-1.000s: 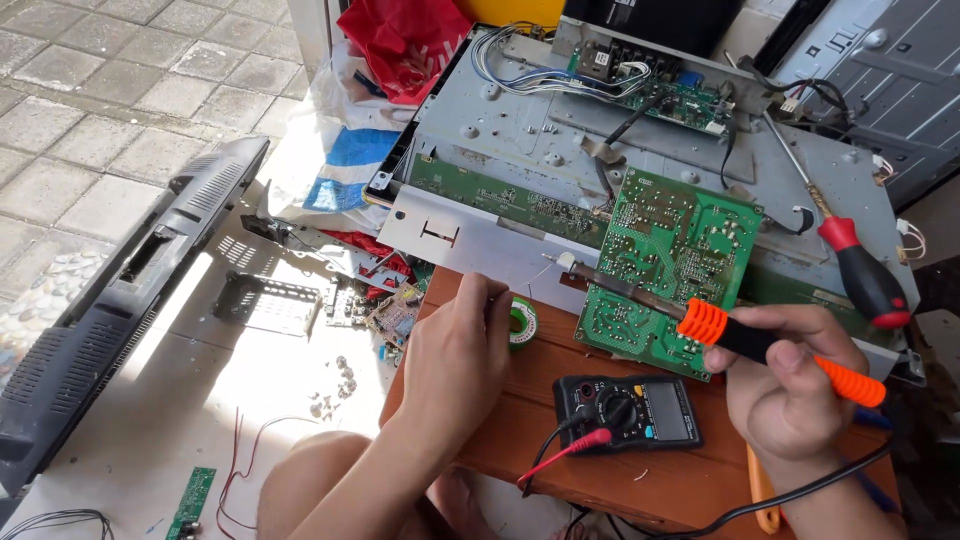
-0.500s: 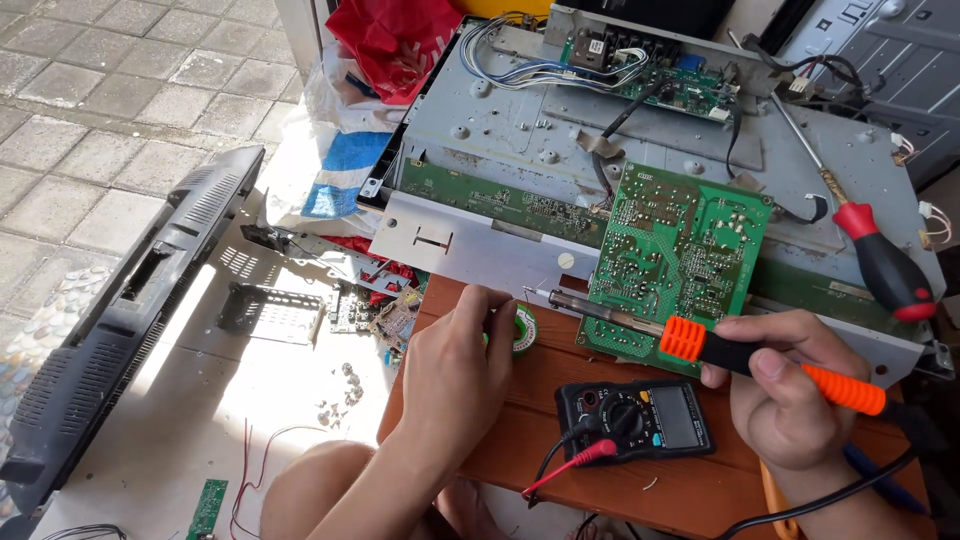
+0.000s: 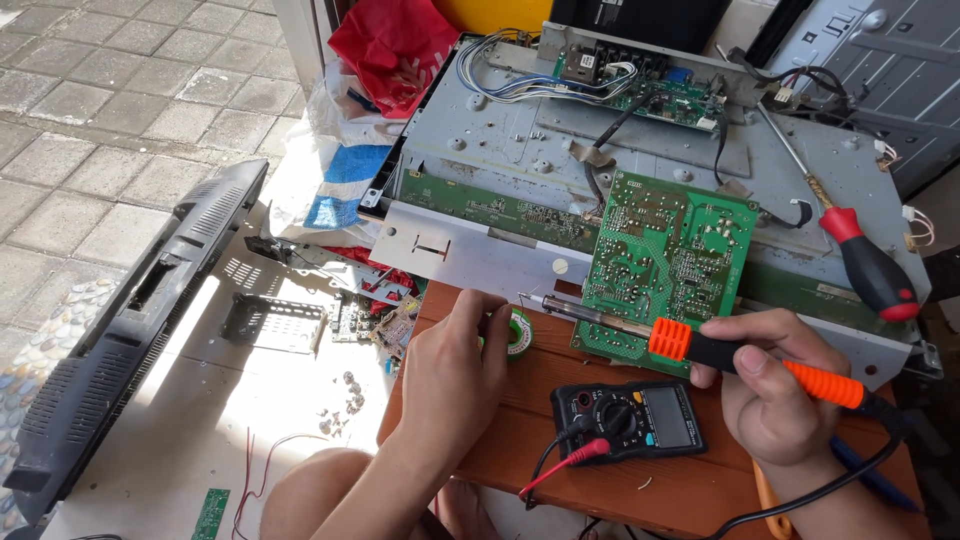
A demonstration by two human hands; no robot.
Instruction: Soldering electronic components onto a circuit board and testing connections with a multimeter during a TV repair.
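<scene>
Soldering iron (image 3: 700, 345) sits gripped in the right hand (image 3: 775, 395), tip beside the green board (image 3: 670, 255). Left hand (image 3: 455, 360) pinches at the solder spool (image 3: 517, 333). A slip might scorch those fingers.

the soldering iron (image 3: 700, 345) has an orange collar, a black grip and an orange tail with a black cord running off toward the lower right; it lies nearly level, its metal shaft pointing left, the tip just past the lower left corner of the green circuit board (image 3: 668, 258); the board stands tilted, solder side up, leaning on a grey metal chassis, its lower edge near the wooden table; the small solder spool (image 3: 518, 334), green-rimmed, rests on the table just below the tip, partly hidden; a thin strand seems to rise from it toward the tip, though it is too fine to be sure.
</scene>
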